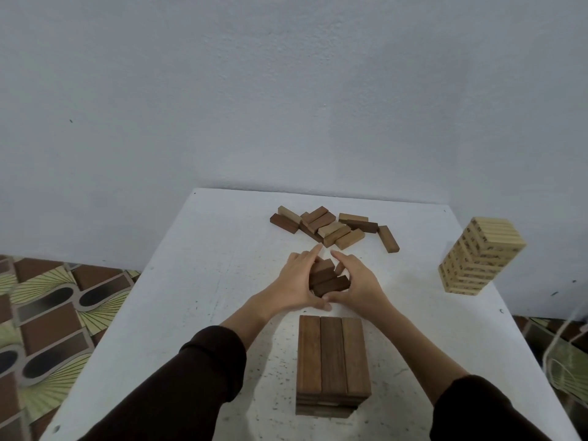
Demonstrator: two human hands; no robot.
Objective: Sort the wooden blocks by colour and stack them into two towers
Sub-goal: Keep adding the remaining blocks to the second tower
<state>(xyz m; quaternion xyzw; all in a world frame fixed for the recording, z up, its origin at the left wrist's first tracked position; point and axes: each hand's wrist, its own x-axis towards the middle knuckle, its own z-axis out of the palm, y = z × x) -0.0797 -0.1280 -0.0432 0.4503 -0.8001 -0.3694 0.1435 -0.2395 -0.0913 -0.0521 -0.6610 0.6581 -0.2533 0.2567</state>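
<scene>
1. Hands first: the left hand (296,281) and the right hand (358,281) reach out from dark sleeves and grasp a cluster of dark brown wooden blocks (329,278) between them at the middle of the white speckled desk (191,281). The fingers curl round it from both sides, the thumbs meet on its near side, and the left forefinger points straight ahead.
2. Blocks in that cluster are heaped unevenly, with their long axes running roughly left to right and a little tilted.
3. Nearest the person, between the forearms, stands a square tower of dark brown wooden blocks (332,361). Its top layer is three blocks side by side, with long axes pointing away from the person.
4. Just beyond the fingertips lies a loose heap of dark and light brown wooden blocks (327,226), pointing every way and partly overlapping.
5. A single dark brown block (388,239) lies flat at the heap's right end, its long axis running near to far.
6. Well apart, by the desk's right edge, rises a tall tower of pale wooden blocks (480,259). Dark printed marks show on its block ends, too small to read.
7. Patterned brown-and-green floor (47,313) flanks the desk, and a plain grey-blue wall (286,90) stands behind.
</scene>
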